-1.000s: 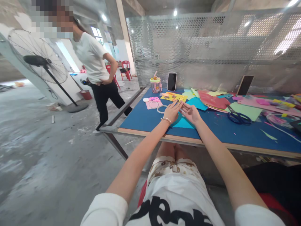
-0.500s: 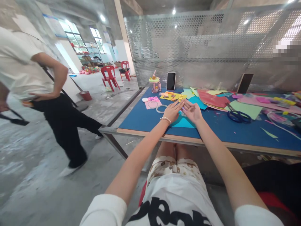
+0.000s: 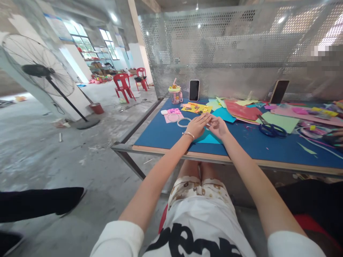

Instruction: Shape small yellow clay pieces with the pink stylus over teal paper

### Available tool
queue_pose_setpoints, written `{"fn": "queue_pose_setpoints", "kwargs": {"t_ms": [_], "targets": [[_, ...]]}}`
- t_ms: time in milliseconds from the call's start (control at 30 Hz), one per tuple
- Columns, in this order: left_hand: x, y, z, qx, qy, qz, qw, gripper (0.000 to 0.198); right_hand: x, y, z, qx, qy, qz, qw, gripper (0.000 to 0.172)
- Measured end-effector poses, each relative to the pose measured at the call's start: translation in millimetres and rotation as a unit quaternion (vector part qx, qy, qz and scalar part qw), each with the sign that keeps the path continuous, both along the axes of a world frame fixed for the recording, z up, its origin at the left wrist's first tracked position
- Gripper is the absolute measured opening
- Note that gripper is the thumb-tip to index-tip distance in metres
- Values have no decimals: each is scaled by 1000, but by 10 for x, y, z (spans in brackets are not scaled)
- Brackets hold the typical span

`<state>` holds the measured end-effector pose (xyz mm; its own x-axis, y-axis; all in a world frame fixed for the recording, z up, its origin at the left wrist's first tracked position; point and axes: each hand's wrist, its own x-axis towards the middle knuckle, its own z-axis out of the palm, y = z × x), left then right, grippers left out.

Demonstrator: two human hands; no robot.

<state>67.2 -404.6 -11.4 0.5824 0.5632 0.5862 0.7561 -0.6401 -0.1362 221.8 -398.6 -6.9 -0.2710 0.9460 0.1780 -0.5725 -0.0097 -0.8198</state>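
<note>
My left hand (image 3: 197,126) reaches over the blue table mat (image 3: 155,134), its long fingers pressed together and their tips against my right hand (image 3: 218,127). The right hand's fingers are bent towards the left fingertips; whatever lies between the hands is too hidden to name. Beneath them is a bright blue sheet (image 3: 209,138). Just left of my left hand lies a pale ring (image 3: 179,125). Behind it are a pink card (image 3: 171,118) with small pink pieces and a yellow card (image 3: 204,108) with small orange and yellow pieces.
Dark blue scissors (image 3: 272,131) and coloured sheets (image 3: 246,113) lie to the right. A cup (image 3: 175,96) and two upright phones (image 3: 194,90) stand along the mesh panel (image 3: 227,50). At left are a floor fan (image 3: 40,71), red chairs (image 3: 123,85) and a person's leg (image 3: 43,201).
The person on the left has moved towards the lower left, uncovering the fan. My fingers have come closer together, and my right hand's fingers are more bent.
</note>
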Motion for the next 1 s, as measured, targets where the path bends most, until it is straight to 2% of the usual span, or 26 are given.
{"fn": "queue_pose_setpoints", "kwargs": {"t_ms": [100,300,400,500,700,767,900,1000], "targets": [[20,-4,-5,2,3,-12,1000,55,-35,-23,4,-13,-17,14,1000,36],[5,2,2,-14,-28,52,998,54,-39,-46,25,-20,-4,29,999,41],[-4,8,-2,-14,-16,25,999,53,-17,-21,11,-16,34,3,999,40],[-1,7,-6,-10,1,-19,1000,54,-25,-16,0,-20,26,5,999,39],[4,7,-4,-15,-29,31,999,54,-53,-63,31,-31,-11,27,999,39],[1,13,-6,-13,-24,21,999,54,-41,-59,34,-27,13,14,999,39],[1,16,-15,3,3,-39,999,54,-24,-37,21,-27,32,0,999,38],[5,16,-20,9,-9,-28,1000,53,-37,-44,21,-28,14,13,999,37]]}}
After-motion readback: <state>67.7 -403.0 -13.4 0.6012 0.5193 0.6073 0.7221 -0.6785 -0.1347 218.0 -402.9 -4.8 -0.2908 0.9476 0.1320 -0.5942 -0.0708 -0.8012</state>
